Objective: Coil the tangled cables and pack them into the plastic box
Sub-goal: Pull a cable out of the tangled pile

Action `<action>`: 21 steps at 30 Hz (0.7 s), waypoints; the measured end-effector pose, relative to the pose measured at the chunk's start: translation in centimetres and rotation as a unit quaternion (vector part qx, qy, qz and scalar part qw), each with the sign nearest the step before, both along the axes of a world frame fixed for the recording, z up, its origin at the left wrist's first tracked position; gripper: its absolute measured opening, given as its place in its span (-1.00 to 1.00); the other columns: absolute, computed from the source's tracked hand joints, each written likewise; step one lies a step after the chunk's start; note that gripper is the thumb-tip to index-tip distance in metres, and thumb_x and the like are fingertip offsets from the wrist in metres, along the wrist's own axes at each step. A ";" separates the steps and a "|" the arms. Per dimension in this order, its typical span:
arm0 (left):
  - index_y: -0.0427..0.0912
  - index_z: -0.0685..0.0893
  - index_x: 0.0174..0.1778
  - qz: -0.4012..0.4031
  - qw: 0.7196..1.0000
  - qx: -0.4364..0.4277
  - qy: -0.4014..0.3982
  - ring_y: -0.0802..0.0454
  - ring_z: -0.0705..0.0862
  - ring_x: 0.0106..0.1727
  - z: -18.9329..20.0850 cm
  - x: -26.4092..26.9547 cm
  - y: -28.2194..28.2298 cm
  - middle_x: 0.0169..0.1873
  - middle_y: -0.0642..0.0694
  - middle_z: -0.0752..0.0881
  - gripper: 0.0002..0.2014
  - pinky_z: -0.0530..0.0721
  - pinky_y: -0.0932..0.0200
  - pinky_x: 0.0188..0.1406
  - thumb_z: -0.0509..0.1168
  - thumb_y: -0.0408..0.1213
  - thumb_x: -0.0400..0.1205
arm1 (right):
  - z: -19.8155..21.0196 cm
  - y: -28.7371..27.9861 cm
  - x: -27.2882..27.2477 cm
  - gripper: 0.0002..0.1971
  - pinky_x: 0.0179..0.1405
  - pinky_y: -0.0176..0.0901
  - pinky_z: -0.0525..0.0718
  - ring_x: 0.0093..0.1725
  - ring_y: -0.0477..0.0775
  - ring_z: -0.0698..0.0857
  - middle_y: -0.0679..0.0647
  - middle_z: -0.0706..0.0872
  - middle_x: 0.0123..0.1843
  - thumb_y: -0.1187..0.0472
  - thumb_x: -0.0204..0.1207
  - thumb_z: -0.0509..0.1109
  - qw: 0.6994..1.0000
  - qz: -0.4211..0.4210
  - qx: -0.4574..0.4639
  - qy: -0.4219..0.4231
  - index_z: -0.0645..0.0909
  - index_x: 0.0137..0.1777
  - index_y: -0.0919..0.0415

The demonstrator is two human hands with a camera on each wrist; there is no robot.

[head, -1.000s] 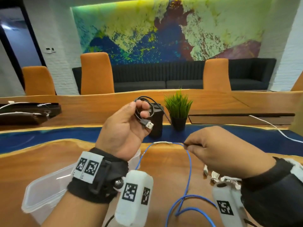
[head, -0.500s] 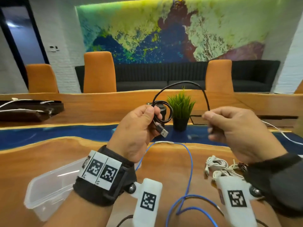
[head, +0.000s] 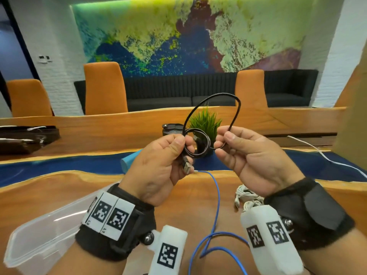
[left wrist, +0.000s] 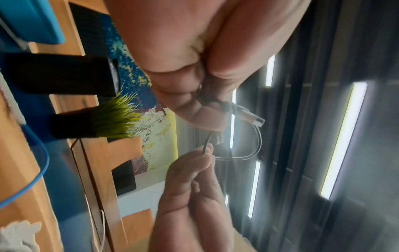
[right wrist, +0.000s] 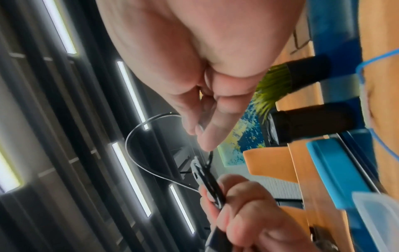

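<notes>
A thin black USB cable point(head: 198, 143) is held in the air between both hands. My left hand point(head: 168, 155) grips its small coil, and the silver plug point(head: 186, 167) hangs below the thumb. My right hand point(head: 228, 143) pinches the free run, which arches in a big loop point(head: 218, 96) above. The left wrist view shows the plug point(left wrist: 254, 117) beside my fingers. A blue cable point(head: 216, 205) snakes over the wooden table. White cables point(head: 244, 197) lie bunched under my right wrist. The clear plastic box point(head: 39, 241) stands at the lower left, and I see nothing inside it.
A small potted grass plant point(head: 206, 122) and a black cylinder point(head: 170, 129) stand just beyond my hands. A light blue object point(head: 129, 161) lies on the table's blue strip. A white cable point(head: 321, 153) runs along the right. Orange chairs stand at the far side.
My right hand rose from the table and moved in toward the left hand with the black cable's free run. The loop now arches higher and narrower.
</notes>
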State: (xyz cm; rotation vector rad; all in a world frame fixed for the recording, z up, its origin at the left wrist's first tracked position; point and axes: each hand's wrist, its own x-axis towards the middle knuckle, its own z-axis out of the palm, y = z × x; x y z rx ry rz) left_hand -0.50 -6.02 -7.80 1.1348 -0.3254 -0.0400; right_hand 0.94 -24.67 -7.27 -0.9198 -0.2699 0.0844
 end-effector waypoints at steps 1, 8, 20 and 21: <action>-0.20 0.67 -0.14 -0.012 1.000 -0.023 0.012 0.15 0.56 -0.47 0.0 0.0 0.1 -0.35 -0.09 0.63 -0.81 0.63 0.30 -0.53 0.18 -0.26 0.69 | -0.1 0.3 -0.1 -0.79 -0.30 -0.27 0.79 -0.28 -0.03 0.75 0.16 0.73 -0.23 0.35 0.42 0.34 1.000 0.013 0.015 0.009 0.69 0.03 0.35; -0.24 0.63 0.02 -0.094 0.990 -0.086 0.059 0.17 0.57 -0.50 -0.5 -0.6 -0.7 -0.30 -0.11 0.62 -0.82 0.62 0.33 -0.58 0.23 -0.23 0.61 | -1.2 1.9 -0.7 -0.74 -0.37 -0.41 0.75 -0.16 0.00 0.78 0.24 0.77 -0.02 0.30 0.49 0.29 0.987 0.134 0.081 0.044 0.79 0.02 0.35; -0.19 0.65 -0.04 0.071 0.969 0.182 -0.151 0.01 0.63 -0.35 -1.1 0.2 0.3 -0.31 -0.11 0.68 -0.81 0.63 0.08 -0.36 0.15 -0.29 0.78 | -1.1 0.6 -1.0 -0.69 -0.33 -0.11 0.56 -0.14 0.11 0.59 0.17 0.63 -0.03 -0.07 0.47 0.37 0.956 0.256 -0.143 -0.001 0.62 -0.01 0.19; -0.17 0.66 -0.03 0.077 0.964 0.195 -0.165 -0.05 0.64 -0.33 -1.3 0.4 0.3 -0.30 -0.13 0.69 -0.83 0.63 0.07 -0.38 0.17 -0.25 0.75 | -1.1 0.7 -1.1 -0.77 -0.39 -0.15 0.61 -0.18 0.11 0.64 0.16 0.63 -0.08 0.01 0.45 0.44 0.959 0.235 -0.161 -0.001 0.63 -0.05 0.16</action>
